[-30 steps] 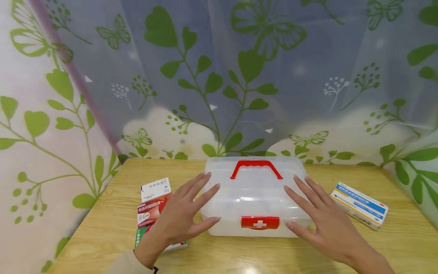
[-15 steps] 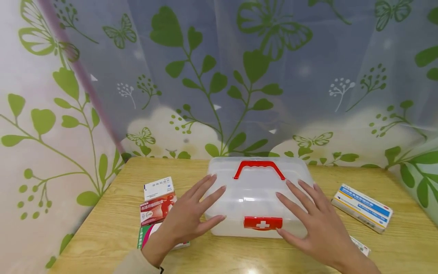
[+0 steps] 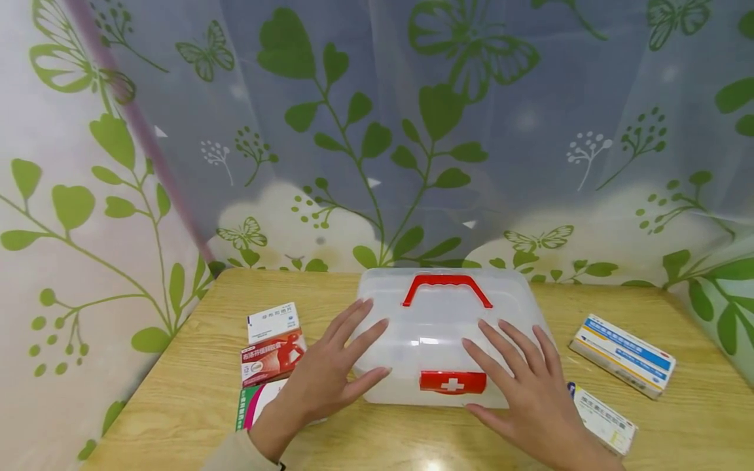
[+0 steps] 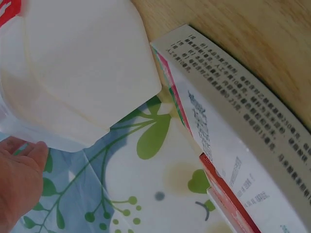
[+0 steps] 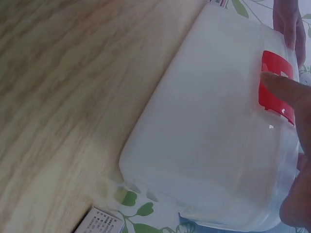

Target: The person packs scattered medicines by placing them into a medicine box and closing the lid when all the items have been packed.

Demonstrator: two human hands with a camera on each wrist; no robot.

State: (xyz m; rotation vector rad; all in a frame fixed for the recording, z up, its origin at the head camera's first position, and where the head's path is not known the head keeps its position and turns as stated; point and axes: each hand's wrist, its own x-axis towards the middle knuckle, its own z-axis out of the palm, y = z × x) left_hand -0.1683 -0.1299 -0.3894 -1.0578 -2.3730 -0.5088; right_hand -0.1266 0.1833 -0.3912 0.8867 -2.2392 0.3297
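Centrally, we see the plastic box (image 3: 412,330) on the table (image 3: 167,399), its lid on, with a red handle (image 3: 446,280) on top and a red latch (image 3: 430,381) (marked with a white cross) at the front. The left hand (image 3: 323,379) lies at the box's left end, fingers spread; the right hand (image 3: 533,396), likewise spread, lies over its right front part. In the right wrist view, we find a digit overlapping the latch, though we cannot tell whether it touches. To the left we note a white carton (image 3: 273,323), a red carton (image 3: 271,357) and a green-edged carton (image 3: 252,402); to the right, a blue-striped carton (image 3: 624,355) and a smaller white carton (image 3: 604,418). Behind hangs a leaf-patterned curtain (image 3: 518,163).
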